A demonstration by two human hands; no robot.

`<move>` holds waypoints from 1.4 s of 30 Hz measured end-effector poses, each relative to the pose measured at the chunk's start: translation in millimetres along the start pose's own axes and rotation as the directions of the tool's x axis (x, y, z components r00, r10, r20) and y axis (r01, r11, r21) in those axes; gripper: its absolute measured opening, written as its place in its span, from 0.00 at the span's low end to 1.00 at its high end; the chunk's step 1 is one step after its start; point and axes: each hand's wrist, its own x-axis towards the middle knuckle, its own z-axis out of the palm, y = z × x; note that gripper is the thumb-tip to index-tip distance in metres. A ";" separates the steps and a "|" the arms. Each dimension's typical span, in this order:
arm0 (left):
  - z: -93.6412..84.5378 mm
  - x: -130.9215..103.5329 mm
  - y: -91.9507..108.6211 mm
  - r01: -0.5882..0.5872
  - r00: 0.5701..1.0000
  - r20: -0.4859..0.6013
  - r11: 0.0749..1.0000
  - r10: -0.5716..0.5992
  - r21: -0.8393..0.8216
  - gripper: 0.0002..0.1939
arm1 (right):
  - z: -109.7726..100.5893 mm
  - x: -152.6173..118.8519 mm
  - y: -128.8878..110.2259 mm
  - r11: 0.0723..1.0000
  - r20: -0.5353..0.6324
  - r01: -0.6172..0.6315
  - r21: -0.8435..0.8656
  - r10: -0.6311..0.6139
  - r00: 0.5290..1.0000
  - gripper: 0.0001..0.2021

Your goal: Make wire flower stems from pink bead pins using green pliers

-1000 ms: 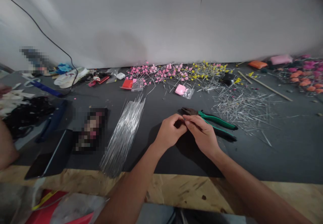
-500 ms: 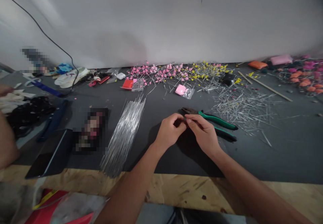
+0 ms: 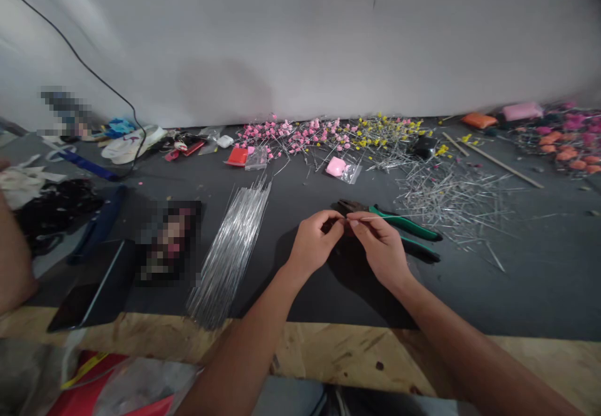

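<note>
While a bundle of straight silver wires (image 3: 230, 253) is laid leftmost, a narrow pinch is formed by the bare left hand (image 3: 317, 244), its contents indiscernible; by the bare right hand (image 3: 378, 244), a thin pale wire (image 3: 397, 218) is pinched, newly visible over green-handled metal pliers (image 3: 413, 225), so repositioning is suggested.

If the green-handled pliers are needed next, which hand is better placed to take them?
Probably the right hand: the green-handled pliers lie close beyond it, handles on its side; the left hand is farther from those. The right holds thin wire, though.
</note>
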 end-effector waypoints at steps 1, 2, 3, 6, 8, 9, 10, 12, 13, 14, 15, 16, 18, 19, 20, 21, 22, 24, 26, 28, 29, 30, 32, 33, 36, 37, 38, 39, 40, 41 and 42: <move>-0.1 -0.1 -0.1 -0.006 1.000 0.003 1.000 0.006 0.000 0.10 | -0.1 0.1 0.5 1.000 0.001 -0.002 0.001 0.002 1.000 0.08; -0.2 -0.2 -0.2 -0.015 1.000 0.004 1.000 0.015 0.002 0.10 | -0.1 0.3 0.9 1.000 0.000 -0.008 0.004 0.008 1.000 0.08; -0.2 -0.2 -0.3 -0.023 1.000 0.003 1.000 0.023 0.009 0.10 | -0.1 0.4 1.2 1.000 -0.001 -0.016 0.010 0.016 1.000 0.09; 0.0 -0.5 -0.5 -0.046 0.999 -0.013 0.998 0.047 0.038 0.09 | 0.2 0.6 1.0 0.999 -0.009 -0.030 0.025 0.030 1.000 0.09; 0.2 -0.7 -0.5 -0.058 0.998 -0.022 0.997 0.060 0.058 0.09 | 0.5 0.4 -0.2 0.999 -0.015 -0.032 0.032 0.032 0.999 0.09; 0.3 -0.8 -0.6 -0.066 0.997 -0.024 0.995 0.068 0.070 0.09 | 0.7 0.2 -0.9 0.999 -0.018 -0.036 0.038 0.037 0.999 0.08; 0.5 -0.9 -0.6 -0.076 0.997 -0.024 0.994 0.078 0.084 0.09 | 0.8 0.0 -1.6 0.998 -0.021 -0.043 0.046 0.044 0.999 0.09; 0.8 -1.0 -0.7 -0.101 0.994 -0.026 0.988 0.105 0.117 0.09 | 0.9 -0.3 -2.5 0.996 -0.026 -0.057 0.062 0.059 0.998 0.09; 1.0 -1.2 -0.7 -0.115 0.992 -0.026 0.984 0.120 0.135 0.10 | 0.9 -0.3 -2.7 0.996 -0.029 -0.060 0.070 0.062 0.998 0.09; 1.2 -1.3 -0.7 -0.130 0.991 -0.025 0.980 0.135 0.153 0.10 | 0.9 -0.3 -2.6 0.995 -0.032 -0.061 0.076 0.063 0.997 0.09; 1.4 -1.4 -0.8 -0.144 0.988 -0.022 0.975 0.150 0.171 0.10 | 0.8 -0.3 -2.3 0.995 -0.036 -0.060 0.081 0.063 0.997 0.09; 1.5 -1.6 -0.8 -0.158 0.986 -0.016 0.969 0.164 0.188 0.10 | 0.7 -0.1 -1.8 0.995 -0.040 -0.059 0.085 0.063 0.997 0.09; 1.7 -1.9 -0.8 -0.183 0.982 0.000 0.958 0.188 0.223 0.11 | 0.5 0.2 -0.5 0.994 -0.051 -0.058 0.087 0.063 0.997 0.09; 1.9 -2.1 -0.9 -0.193 0.980 0.008 0.952 0.196 0.238 0.11 | 0.4 0.4 0.2 0.995 -0.052 -0.058 0.085 0.062 0.997 0.09; 2.1 -2.3 -0.9 -0.200 0.979 0.012 0.947 0.203 0.250 0.11 | 0.3 0.5 0.8 0.995 -0.050 -0.057 0.083 0.062 0.997 0.10; 2.3 -2.6 -1.0 -0.206 0.978 0.014 0.943 0.209 0.261 0.11 | 0.3 0.5 1.3 0.995 -0.046 -0.055 0.082 0.059 0.997 0.10; 2.6 -2.8 -1.1 -0.210 0.977 0.015 0.940 0.214 0.269 0.11 | 0.3 0.5 1.7 0.995 -0.042 -0.052 0.082 0.056 0.998 0.10; 3.3 -3.1 -1.4 -0.216 0.975 0.019 0.935 0.220 0.283 0.11 | 0.5 0.2 1.9 0.995 -0.037 -0.046 0.085 0.049 0.998 0.10; 4.0 -3.2 -1.9 -0.216 0.975 0.021 0.931 0.220 0.295 0.11 | 0.7 -0.1 1.5 0.996 -0.040 -0.037 0.080 0.040 0.998 0.10; 4.5 -3.2 -2.3 -0.214 0.976 0.020 0.928 0.218 0.305 0.11 | 0.9 -0.4 0.7 0.998 -0.041 -0.027 0.065 0.029 0.999 0.10; 4.6 -3.2 -2.4 -0.212 0.976 0.017 0.928 0.218 0.307 0.11 | 0.9 -0.5 0.3 0.998 -0.039 -0.020 0.055 0.022 0.999 0.10; 4.6 -3.2 -2.5 -0.212 0.976 0.015 0.928 0.218 0.306 0.11 | 1.0 -0.6 0.0 0.999 -0.037 -0.015 0.044 0.017 0.999 0.10; 4.4 -3.3 -2.6 -0.209 0.976 0.008 0.930 0.217 0.301 0.11 | 0.9 -0.7 -0.1 0.999 -0.032 -0.008 0.031 0.009 0.999 0.10; 4.3 -3.3 -2.7 -0.208 0.976 0.004 0.932 0.216 0.297 0.11 | 0.9 -0.7 0.1 1.000 -0.029 -0.007 0.028 0.008 1.000 0.10; 4.4 -3.6 -2.7 -0.197 0.978 -0.002 0.932 0.208 0.303 0.11 | 1.0 -0.8 1.2 1.000 -0.020 -0.005 0.031 0.006 1.000 0.10; 4.5 -3.8 -2.7 -0.194 0.979 -0.004 0.930 0.205 0.313 0.11 | 1.0 -0.9 1.4 1.000 -0.015 -0.002 0.027 0.002 1.000 0.10; 4.7 -4.0 -2.6 -0.190 0.979 -0.007 0.926 0.203 0.327 0.11 | 1.1 -1.1 1.6 1.000 -0.010 0.001 0.020 -0.001 1.000 0.10; 4.9 -4.2 -2.4 -0.186 0.979 -0.012 0.921 0.203 0.343 0.11 | 1.2 -1.2 1.6 1.000 -0.006 0.005 0.010 -0.005 1.000 0.10; 5.1 -4.5 -2.2 -0.183 0.979 -0.018 0.916 0.203 0.358 0.11 | 1.2 -1.4 1.4 1.000 -0.005 0.009 0.000 -0.009 1.000 0.10; 5.2 -4.7 -2.0 -0.179 0.979 -0.024 0.912 0.202 0.369 0.11 | 1.3 -1.6 1.2 1.000 -0.004 0.012 -0.009 -0.012 1.000 0.10; 5.3 -4.9 -1.8 -0.176 0.979 -0.028 0.910 0.201 0.376 0.11 | 1.3 -1.7 1.0 1.000 -0.003 0.013 -0.016 -0.013 1.000 0.10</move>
